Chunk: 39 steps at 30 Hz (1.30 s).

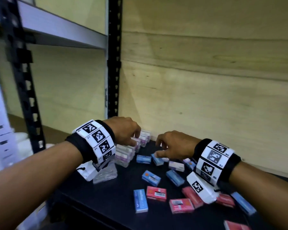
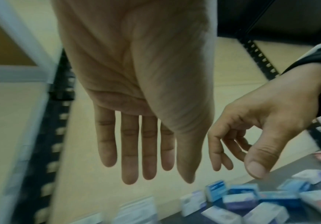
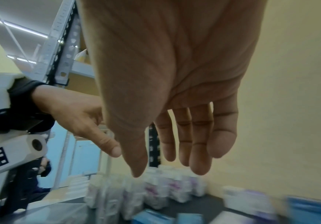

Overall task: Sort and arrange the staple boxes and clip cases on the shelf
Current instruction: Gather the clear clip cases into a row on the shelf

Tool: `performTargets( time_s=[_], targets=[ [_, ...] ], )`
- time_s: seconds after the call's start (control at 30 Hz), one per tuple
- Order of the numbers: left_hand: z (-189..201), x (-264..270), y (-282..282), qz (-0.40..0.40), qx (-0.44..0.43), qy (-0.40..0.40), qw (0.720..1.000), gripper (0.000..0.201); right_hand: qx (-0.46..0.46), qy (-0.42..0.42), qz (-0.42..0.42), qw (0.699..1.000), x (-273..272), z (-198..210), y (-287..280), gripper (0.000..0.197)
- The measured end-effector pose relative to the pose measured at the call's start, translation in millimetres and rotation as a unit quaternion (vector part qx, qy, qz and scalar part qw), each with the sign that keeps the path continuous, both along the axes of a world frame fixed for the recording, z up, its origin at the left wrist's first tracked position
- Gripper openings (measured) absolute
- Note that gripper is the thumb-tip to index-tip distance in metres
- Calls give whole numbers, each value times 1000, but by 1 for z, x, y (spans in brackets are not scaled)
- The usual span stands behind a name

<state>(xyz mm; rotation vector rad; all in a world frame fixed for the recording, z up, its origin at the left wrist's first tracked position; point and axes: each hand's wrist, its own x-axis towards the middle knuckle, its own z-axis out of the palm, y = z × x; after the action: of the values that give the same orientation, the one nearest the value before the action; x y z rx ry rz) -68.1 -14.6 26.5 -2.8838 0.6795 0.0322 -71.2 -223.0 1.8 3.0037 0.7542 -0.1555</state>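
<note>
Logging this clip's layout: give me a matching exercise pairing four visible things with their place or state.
Things:
1. left hand
2. right hand
3. row of clip cases
4. red staple boxes

Places or states:
A. near front of the dark shelf
B. open, over the clip cases
C. lined up toward the back wall
D. open, over the blue staple boxes

Pairs: 1-B, 2-D, 3-C, 4-A

Both hands, L [image 1: 123,130] & R [image 1: 175,145], empty above black shelf [image 1: 106,196]; blue [image 1: 140,200] & red [image 1: 156,193] staple boxes scattered, clear clip cases [image 1: 125,152] rowed at back-left.
</note>
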Motion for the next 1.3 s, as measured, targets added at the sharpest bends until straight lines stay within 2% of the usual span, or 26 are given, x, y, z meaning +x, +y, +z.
performTargets(
  time_s=[0.17,0.33,0.53,0.7,0.9,1.3],
  targets=[
    [-7,-5,-84,-79,-15,15,997,29,3,8,-103,995,-28,7,-95,48],
    [-17,-11,-182,-169,-18,46,984,33,10,19,-222,975,-74,14,-202,48],
    [-19,-31,-300,-266,-27,57,962,30,-3,-1,-361,932,-144,15,-315,42],
    [-25,-54,-369,-319,-41,76,944,30,-9,13,-447,895,-187,10,-373,45],
    [-37,-67,-407,-347,-40,94,932,32,-50,48,-497,865,-194,-14,-417,48],
    [-49,-56,-403,-319,-12,106,942,32,-52,81,-521,848,-163,-41,-431,49]
  ],
)
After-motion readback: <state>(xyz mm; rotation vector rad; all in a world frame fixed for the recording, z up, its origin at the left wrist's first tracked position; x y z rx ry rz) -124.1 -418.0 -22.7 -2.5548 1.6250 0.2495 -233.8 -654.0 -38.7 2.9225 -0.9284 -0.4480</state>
